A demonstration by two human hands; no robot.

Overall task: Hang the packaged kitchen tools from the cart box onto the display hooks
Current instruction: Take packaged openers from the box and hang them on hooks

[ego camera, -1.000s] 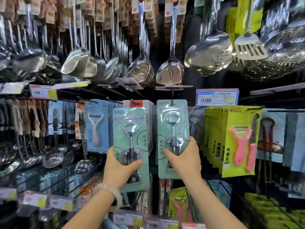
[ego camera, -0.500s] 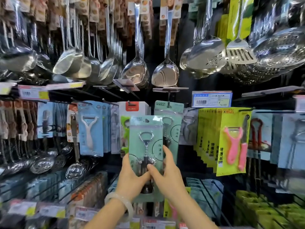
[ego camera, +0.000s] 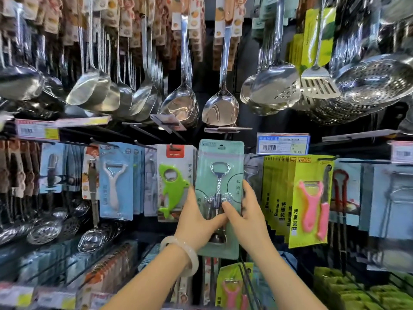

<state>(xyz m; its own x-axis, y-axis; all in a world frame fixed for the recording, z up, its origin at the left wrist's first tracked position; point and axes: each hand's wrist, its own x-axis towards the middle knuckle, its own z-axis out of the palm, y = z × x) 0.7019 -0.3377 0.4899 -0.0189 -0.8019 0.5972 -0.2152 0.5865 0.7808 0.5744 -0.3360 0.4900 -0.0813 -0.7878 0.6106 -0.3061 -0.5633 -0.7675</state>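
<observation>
Two hands hold a green corkscrew pack up against a wall of hanging kitchen tools.

Big shiny ladles [ego camera: 178,104] and a flat spoon [ego camera: 220,109] hang along the top of the wall, with a holey skimmer [ego camera: 375,81] on the right. Under them hang rows of packs: a yellow pack with a pink peeler [ego camera: 311,202], a blue pack with a white peeler [ego camera: 115,182] and a white pack with a green shark opener [ego camera: 173,189]. The mint green corkscrew pack [ego camera: 220,173] sits upright in the middle, between the shark pack and the yellow packs, just under a blue price tag [ego camera: 282,143]. The left hand [ego camera: 196,217], with a pale bracelet [ego camera: 181,253] on its wrist, grips the pack's left edge, thumb on the front. The right hand [ego camera: 245,211] pinches its right edge, thumb on the front.
</observation>
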